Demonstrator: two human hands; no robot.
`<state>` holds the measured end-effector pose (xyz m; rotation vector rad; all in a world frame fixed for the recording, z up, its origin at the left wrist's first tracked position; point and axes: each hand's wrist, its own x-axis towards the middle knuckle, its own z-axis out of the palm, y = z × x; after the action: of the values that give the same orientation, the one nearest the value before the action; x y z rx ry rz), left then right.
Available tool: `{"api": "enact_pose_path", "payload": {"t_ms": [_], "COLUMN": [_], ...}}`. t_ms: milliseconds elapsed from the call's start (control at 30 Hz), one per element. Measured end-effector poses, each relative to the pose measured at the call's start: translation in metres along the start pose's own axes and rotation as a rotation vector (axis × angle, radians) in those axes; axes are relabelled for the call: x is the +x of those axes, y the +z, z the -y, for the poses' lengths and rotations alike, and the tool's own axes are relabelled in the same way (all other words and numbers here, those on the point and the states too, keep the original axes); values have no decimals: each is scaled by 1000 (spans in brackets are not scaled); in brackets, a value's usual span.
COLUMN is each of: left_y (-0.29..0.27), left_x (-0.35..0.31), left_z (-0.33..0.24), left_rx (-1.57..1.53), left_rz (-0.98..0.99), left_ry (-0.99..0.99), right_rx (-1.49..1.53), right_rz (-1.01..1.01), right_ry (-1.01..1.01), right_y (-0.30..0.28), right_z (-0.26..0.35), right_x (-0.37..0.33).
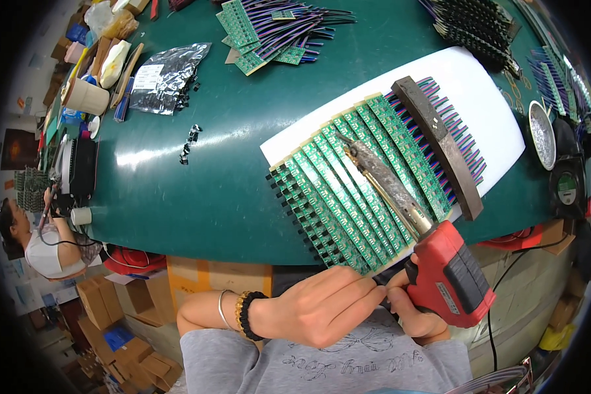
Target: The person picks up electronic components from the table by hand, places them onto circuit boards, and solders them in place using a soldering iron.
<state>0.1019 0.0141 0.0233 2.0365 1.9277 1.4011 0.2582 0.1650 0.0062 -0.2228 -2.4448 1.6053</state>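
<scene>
My right hand (415, 314) is wrapped round the grip of a red and black soldering gun (458, 274). The gun's long metal tip angles up and left over rows of green circuit boards (351, 190). Fingers curled, my left hand (318, 307) is by the boards' near edge, its fingertips close to the right hand; whatever they pinch is hidden. Small black components (302, 220) stand along the leftmost board. A dark bar (437, 148) lies across the coloured wires at the right end of the boards. All of this rests on a white panel (489, 105).
The green table (223, 197) holds a clear bag (167, 79) and loose black components (190, 144). Wired boards (249, 33) and a dark wire bundle (476, 29) are at the back. A round metal dish (542, 134) stands right. Another person (52, 240) sits far left.
</scene>
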Motion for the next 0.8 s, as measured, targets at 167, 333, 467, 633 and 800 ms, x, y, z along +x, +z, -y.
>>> {"api": "enact_pose_path", "payload": {"t_ms": [167,333,467,633,800], "left_y": [-40,-61,-58,-58,-59], "left_x": [13,7,11,8,8], "left_z": [10,77,90,94,95], "left_rx": [139,226,165,191,176], "left_rz": [260,-214,-165,-118,-120], "left_ry": [-324,-532,-531,-508,-477], "right_rx": [92,480,607,789,1016], "right_rz": [-18,176,-218,-194,-158], "right_ry": [269,377,174,19,-202], "right_y": [-6,-22,11,24,30], "right_z": [-5,-12,-34,-56,-64], "right_x": [-12,-3,-27,-41,-43]}}
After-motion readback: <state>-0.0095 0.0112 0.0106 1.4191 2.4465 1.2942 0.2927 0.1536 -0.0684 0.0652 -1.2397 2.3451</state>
